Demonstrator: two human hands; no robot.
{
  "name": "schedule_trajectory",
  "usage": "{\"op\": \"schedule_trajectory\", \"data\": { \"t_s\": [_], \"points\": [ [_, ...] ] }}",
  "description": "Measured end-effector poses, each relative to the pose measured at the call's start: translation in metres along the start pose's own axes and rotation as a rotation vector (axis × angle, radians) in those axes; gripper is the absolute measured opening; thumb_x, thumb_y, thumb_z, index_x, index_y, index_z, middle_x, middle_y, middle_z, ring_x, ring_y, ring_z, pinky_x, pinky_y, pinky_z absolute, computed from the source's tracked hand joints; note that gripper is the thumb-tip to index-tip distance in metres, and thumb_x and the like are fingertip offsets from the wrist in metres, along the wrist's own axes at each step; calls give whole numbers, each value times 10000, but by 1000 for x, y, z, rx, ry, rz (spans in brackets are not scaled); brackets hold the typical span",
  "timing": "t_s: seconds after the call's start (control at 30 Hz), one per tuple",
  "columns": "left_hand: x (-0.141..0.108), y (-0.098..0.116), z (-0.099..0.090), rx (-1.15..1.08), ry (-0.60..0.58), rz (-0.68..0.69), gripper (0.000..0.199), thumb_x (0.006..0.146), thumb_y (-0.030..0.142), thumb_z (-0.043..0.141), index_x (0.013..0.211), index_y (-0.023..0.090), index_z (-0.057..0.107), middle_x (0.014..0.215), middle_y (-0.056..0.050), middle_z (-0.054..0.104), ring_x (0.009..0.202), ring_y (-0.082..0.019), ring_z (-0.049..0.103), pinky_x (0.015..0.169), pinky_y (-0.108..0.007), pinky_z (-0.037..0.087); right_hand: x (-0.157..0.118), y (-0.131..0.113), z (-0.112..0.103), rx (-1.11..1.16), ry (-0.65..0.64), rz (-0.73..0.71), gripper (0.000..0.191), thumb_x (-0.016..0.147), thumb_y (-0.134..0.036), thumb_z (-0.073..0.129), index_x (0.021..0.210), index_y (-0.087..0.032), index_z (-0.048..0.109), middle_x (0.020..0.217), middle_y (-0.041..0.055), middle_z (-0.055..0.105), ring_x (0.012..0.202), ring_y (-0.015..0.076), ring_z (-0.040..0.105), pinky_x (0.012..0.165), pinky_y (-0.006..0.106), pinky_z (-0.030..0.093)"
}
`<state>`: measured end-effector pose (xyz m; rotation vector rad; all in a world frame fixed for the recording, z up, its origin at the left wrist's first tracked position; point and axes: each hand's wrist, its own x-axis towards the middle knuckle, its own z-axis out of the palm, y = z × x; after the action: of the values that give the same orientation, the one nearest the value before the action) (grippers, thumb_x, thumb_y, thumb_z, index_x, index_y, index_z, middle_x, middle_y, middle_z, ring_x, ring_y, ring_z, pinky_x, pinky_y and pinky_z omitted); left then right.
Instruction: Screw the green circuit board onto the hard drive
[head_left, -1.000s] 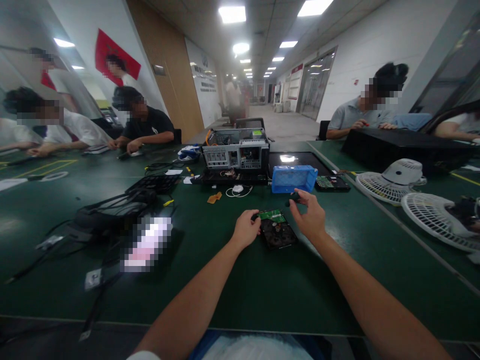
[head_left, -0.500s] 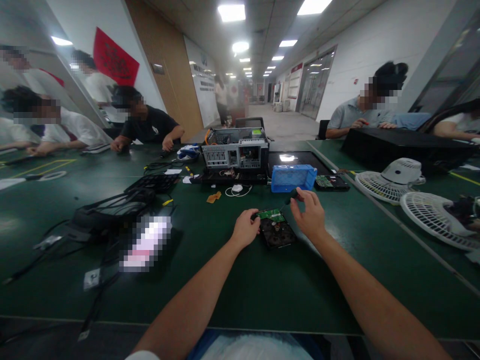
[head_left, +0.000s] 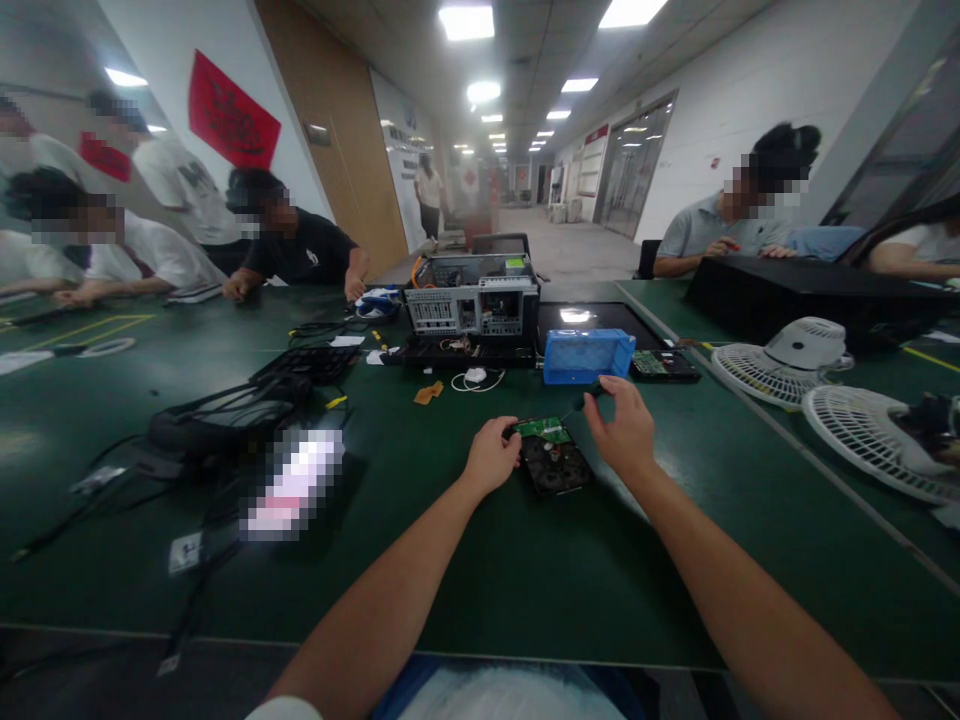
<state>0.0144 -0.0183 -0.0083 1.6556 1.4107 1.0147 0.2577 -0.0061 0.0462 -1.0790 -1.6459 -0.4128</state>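
Observation:
A hard drive [head_left: 556, 468] with a green circuit board on its far end lies on the green table [head_left: 480, 570] in front of me. My left hand [head_left: 493, 455] grips its upper left corner, fingers closed around the edge. In my right hand [head_left: 622, 425] is a screwdriver [head_left: 590, 396] with a dark handle, pinched between thumb and fingers. Its thin shaft slants down to the left toward the board's right edge. I cannot tell whether the tip touches a screw.
Behind the drive stand a blue plastic bin [head_left: 589, 357] and an open computer case [head_left: 471, 300]. A second hard drive [head_left: 665, 365] lies right of the bin. White fan parts [head_left: 784, 360] are at the right, a black headset [head_left: 217, 425] and a lit phone [head_left: 292, 485] at the left. Other people sit around.
My right hand has shifted slightly to the right, and the screwdriver leans lower. My left hand and the hard drive stay in place. A seated person at the left has moved an arm.

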Motion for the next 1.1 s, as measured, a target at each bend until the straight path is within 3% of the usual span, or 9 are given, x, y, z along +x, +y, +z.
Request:
{"op": "schedule_trajectory", "data": {
  "t_s": [0.3, 0.77, 0.93, 1.1],
  "points": [
    [-1, 2, -2, -14, -27, -10, 384, 995, 230, 577, 1373, 161, 574, 1210, -138, 662, 620, -87, 672, 557, -212, 557, 3, -2, -6, 7, -48, 42, 353, 925, -313, 655, 1247, -185, 589, 1064, 122, 609, 996, 267, 614, 904, 457, 563],
    [-2, 3, -3, -13, -21, -2, 373, 1000, 248, 580, 1363, 164, 586, 1194, -134, 667, 628, -86, 678, 555, -195, 555, 3, -6, -5, 88, -65, -11, 374, 946, -276, 618, 1311, -207, 577, 959, 86, 641, 995, 272, 611, 907, 477, 548],
    [0, -2, 0, -10, 11, 22, 352, 985, 228, 599, 1331, 163, 603, 1228, -132, 651, 588, -64, 659, 531, -185, 543, 1, -4, -2, 77, -29, -21, 349, 927, -301, 677, 1254, -216, 589, 910, 68, 644, 986, 274, 624, 886, 476, 568],
    [1, -4, 2, -11, 7, 26, 358, 989, 231, 588, 1339, 161, 598, 1237, -141, 645, 581, -71, 662, 524, -198, 545, -3, -3, 1, 103, -22, 14, 384, 917, -323, 700, 1261, -210, 572, 1172, 136, 630, 1068, 274, 646, 828, 438, 618]
  ]
}}
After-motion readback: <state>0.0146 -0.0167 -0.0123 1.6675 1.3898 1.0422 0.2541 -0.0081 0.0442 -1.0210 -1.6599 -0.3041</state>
